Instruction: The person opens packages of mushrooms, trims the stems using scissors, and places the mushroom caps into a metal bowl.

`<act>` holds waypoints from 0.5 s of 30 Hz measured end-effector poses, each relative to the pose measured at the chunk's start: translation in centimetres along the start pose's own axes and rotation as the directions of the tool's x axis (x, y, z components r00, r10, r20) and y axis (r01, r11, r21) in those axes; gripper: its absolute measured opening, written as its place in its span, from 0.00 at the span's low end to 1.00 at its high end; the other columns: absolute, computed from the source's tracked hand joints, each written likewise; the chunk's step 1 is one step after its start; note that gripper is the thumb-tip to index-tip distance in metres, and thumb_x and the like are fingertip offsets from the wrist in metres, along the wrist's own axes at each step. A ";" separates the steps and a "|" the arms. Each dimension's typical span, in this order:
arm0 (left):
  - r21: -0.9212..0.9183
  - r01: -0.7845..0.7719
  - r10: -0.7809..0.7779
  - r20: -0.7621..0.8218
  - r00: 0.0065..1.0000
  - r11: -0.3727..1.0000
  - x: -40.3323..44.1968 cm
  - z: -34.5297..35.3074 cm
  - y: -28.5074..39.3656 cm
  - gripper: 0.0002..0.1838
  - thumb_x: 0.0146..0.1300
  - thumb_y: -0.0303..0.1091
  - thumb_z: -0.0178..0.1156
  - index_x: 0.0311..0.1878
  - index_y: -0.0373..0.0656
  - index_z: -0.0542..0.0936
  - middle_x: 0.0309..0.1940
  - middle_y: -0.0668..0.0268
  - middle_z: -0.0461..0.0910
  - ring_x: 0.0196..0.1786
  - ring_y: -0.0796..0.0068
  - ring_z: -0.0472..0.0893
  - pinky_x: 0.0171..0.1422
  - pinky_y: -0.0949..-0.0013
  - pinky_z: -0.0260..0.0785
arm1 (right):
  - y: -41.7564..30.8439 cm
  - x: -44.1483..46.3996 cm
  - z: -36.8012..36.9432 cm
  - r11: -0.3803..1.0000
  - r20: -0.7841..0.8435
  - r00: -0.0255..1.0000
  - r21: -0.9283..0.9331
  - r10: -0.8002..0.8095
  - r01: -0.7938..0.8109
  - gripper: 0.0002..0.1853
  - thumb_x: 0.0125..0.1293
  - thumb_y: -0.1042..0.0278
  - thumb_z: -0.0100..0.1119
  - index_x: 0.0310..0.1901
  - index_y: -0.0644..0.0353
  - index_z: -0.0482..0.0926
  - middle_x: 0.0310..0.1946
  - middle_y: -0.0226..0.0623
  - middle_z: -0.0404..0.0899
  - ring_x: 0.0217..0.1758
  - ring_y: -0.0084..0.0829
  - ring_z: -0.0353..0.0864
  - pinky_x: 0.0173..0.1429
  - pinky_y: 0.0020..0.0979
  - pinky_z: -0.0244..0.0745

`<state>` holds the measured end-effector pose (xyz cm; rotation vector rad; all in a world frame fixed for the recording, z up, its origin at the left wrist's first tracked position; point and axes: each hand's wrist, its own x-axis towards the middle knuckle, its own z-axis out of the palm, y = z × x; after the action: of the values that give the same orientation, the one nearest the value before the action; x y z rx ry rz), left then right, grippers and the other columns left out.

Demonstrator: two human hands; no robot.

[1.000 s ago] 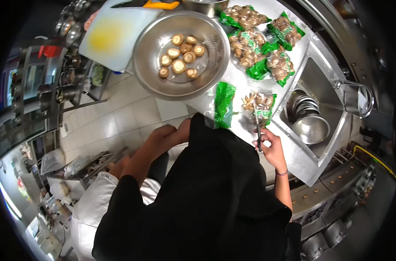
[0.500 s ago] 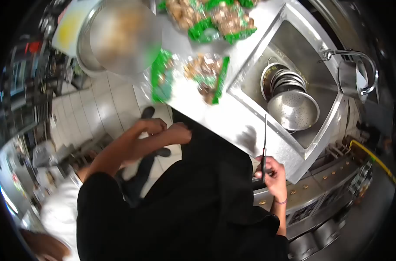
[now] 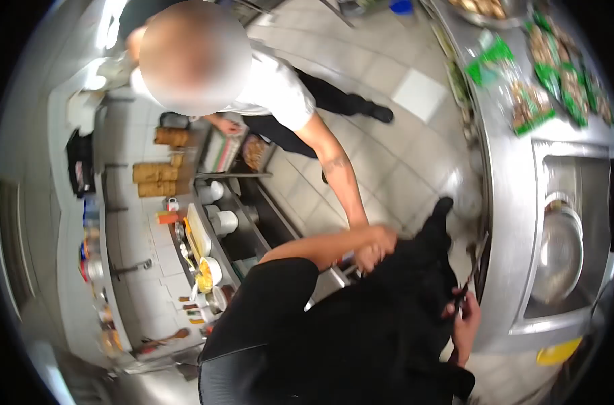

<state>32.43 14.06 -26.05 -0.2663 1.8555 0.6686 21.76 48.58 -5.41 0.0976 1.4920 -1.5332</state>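
My left hand (image 3: 376,250) is closed, with the fingers curled and partly blurred. It meets a co-worker's forearm (image 3: 341,172), which reaches down from a white sleeve; my wrist hides the co-worker's hand. Whether anything is inside my fingers I cannot tell. In my right hand (image 3: 465,320), low beside the counter edge, is a knife (image 3: 481,253) with a dark handle, its thin blade pointing up and away from me. On the steel counter (image 3: 506,202) lie clear and green bags of mushrooms (image 3: 531,106), far from both hands.
A metal bowl or colander (image 3: 560,253) sits in the sink (image 3: 531,202) at right. Farther up the counter stands a pan of pale pieces (image 3: 489,8). The co-worker (image 3: 273,88) stands on the tiled floor. At left are shelves with white containers (image 3: 222,221) and a wall rack.
My view has swung left, bringing the co-worker and the shelves into sight. My left arm still meets the co-worker's arm. The knife stays in my right hand, now lower beside the counter.
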 end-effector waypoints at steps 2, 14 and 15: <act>-0.118 -0.074 0.080 0.045 0.996 0.990 -0.3 2.0 1.8 0.11 0.57 0.34 0.60 0.36 0.36 0.82 0.36 0.51 0.82 0.39 0.51 0.82 0.46 0.53 0.75 | 1.3 -0.7 -1.1 0.986 0.062 0.994 -0.129 -0.095 0.103 0.15 0.59 0.77 0.58 0.49 0.65 0.75 0.21 0.30 0.77 0.26 0.20 0.77 0.37 0.23 0.71; -0.491 -0.243 0.086 -0.320 0.943 0.836 -10.6 23.6 -0.7 0.18 0.54 0.45 0.61 0.40 0.42 0.85 0.38 0.52 0.85 0.44 0.52 0.84 0.48 0.54 0.76 | 1.7 -5.3 0.2 0.969 0.137 0.967 -0.090 -0.217 0.230 0.15 0.66 0.70 0.58 0.51 0.66 0.72 0.23 0.30 0.74 0.25 0.20 0.75 0.33 0.21 0.67; -0.450 -0.249 0.065 -0.387 0.920 0.857 -11.7 25.3 -0.6 0.17 0.55 0.44 0.60 0.40 0.42 0.85 0.37 0.52 0.85 0.43 0.52 0.84 0.46 0.54 0.76 | 1.9 -4.7 0.2 0.967 0.186 0.962 -0.122 -0.201 0.225 0.16 0.65 0.68 0.60 0.51 0.65 0.72 0.23 0.29 0.74 0.26 0.20 0.75 0.33 0.21 0.67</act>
<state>57.19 26.26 -21.84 -0.6063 2.0413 1.2870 25.65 51.48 -3.75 -0.2819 1.5039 -1.5555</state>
